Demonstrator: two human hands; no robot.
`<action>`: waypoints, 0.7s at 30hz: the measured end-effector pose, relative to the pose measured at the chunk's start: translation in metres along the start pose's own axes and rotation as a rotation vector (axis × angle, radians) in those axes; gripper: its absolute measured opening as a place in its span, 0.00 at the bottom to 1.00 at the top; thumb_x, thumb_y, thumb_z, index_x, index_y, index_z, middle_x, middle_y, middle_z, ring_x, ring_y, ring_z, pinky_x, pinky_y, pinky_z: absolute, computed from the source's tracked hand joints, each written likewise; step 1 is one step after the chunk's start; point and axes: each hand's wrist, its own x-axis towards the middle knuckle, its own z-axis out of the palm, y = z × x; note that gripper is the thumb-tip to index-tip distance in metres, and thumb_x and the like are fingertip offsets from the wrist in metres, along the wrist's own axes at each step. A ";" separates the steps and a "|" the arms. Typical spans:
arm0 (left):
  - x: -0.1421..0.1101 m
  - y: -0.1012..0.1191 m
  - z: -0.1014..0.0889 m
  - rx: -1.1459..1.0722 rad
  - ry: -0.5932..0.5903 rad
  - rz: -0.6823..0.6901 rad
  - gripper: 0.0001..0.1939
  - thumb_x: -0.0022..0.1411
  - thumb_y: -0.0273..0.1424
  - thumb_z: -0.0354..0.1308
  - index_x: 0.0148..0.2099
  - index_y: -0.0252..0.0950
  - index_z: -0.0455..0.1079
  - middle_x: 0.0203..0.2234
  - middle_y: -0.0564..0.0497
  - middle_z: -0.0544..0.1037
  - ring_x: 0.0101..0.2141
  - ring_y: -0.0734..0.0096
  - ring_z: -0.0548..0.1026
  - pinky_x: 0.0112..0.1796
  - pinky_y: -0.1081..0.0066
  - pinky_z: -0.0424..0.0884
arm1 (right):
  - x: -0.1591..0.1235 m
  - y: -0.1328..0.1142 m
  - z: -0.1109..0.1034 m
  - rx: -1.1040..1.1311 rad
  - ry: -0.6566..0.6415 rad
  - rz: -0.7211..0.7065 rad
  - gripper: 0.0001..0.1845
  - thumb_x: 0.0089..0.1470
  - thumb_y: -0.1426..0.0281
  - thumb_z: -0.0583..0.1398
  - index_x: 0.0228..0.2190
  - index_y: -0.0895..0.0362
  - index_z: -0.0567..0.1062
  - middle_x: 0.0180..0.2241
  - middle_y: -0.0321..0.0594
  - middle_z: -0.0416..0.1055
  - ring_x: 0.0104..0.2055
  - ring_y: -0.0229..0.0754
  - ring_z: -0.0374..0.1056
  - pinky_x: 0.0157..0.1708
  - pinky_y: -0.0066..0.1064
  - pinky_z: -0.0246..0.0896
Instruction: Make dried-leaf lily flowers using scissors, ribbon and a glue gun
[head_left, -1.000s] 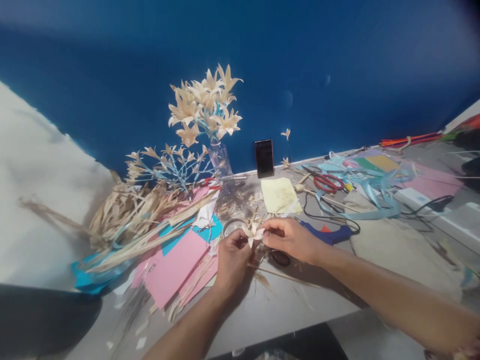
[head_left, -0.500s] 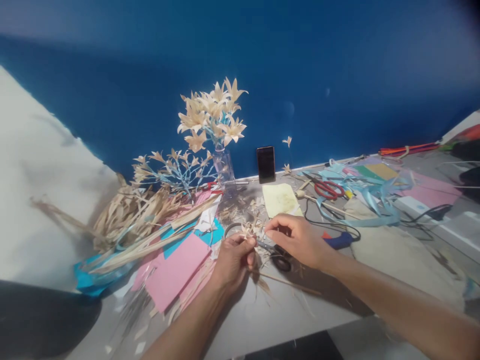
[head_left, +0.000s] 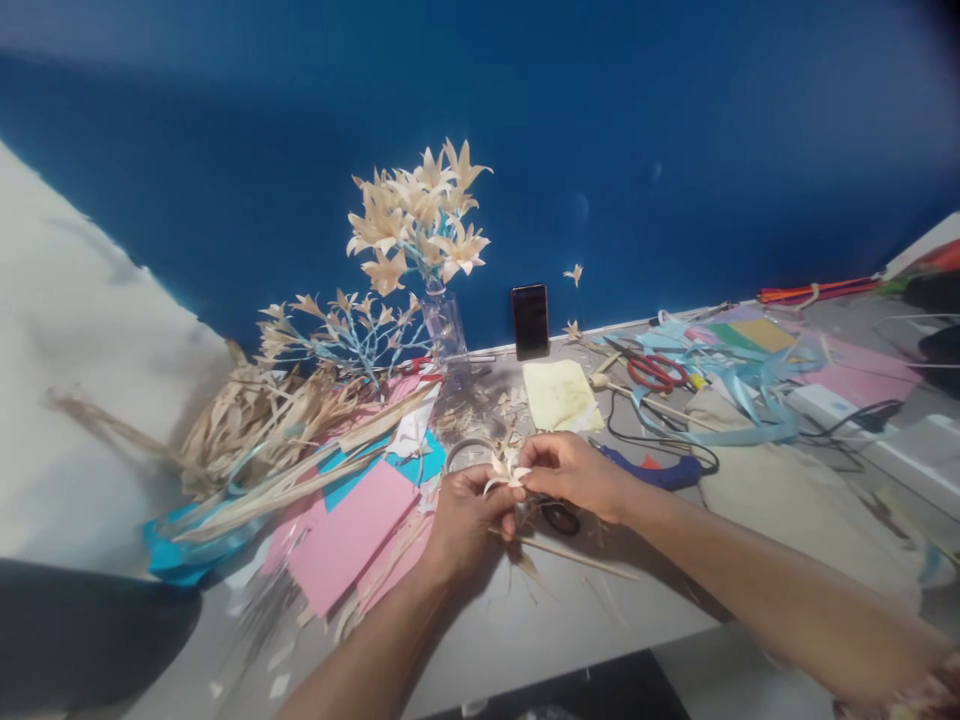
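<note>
Having drawn in since half a second ago, the right hand [head_left: 574,474] is pinching a petal at three o'clock on one pale flower [head_left: 508,473], while the left hand [head_left: 466,515] is gripping it from seven o'clock, near mid-view above the worktop [head_left: 540,640]. From that bloom's narrow, pointed petals, one smooth, clear bottle [head_left: 445,335] is standing at eleven o'clock, holding a dense bunch of flowers [head_left: 420,205], and one dark rectangular phone [head_left: 530,320] is leaning at twelve. One creased yellow paper [head_left: 559,394] is lying at one, one pair of red-handled scissors [head_left: 652,371] at two, and a flat pink card [head_left: 356,540] at eight.
</note>
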 end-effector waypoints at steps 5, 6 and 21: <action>-0.004 0.009 0.006 0.014 0.032 -0.039 0.13 0.44 0.34 0.73 0.24 0.31 0.74 0.08 0.53 0.70 0.11 0.78 0.63 0.16 0.76 0.59 | 0.001 0.003 0.000 0.078 -0.019 0.041 0.07 0.43 0.68 0.63 0.26 0.58 0.71 0.18 0.26 0.58 0.21 0.31 0.51 0.20 0.25 0.41; -0.005 0.010 0.006 0.026 0.030 -0.040 0.13 0.44 0.34 0.73 0.23 0.31 0.73 0.08 0.53 0.70 0.11 0.78 0.63 0.16 0.76 0.60 | 0.001 0.004 0.000 0.104 -0.024 0.059 0.07 0.43 0.68 0.63 0.25 0.57 0.71 0.17 0.25 0.57 0.20 0.30 0.50 0.20 0.25 0.40; -0.005 0.004 0.007 0.058 0.147 0.066 0.14 0.50 0.37 0.71 0.28 0.33 0.71 0.14 0.56 0.70 0.15 0.79 0.66 0.19 0.77 0.63 | -0.003 0.009 0.005 0.256 -0.005 0.034 0.12 0.46 0.64 0.65 0.30 0.57 0.72 0.20 0.28 0.62 0.19 0.30 0.50 0.19 0.25 0.40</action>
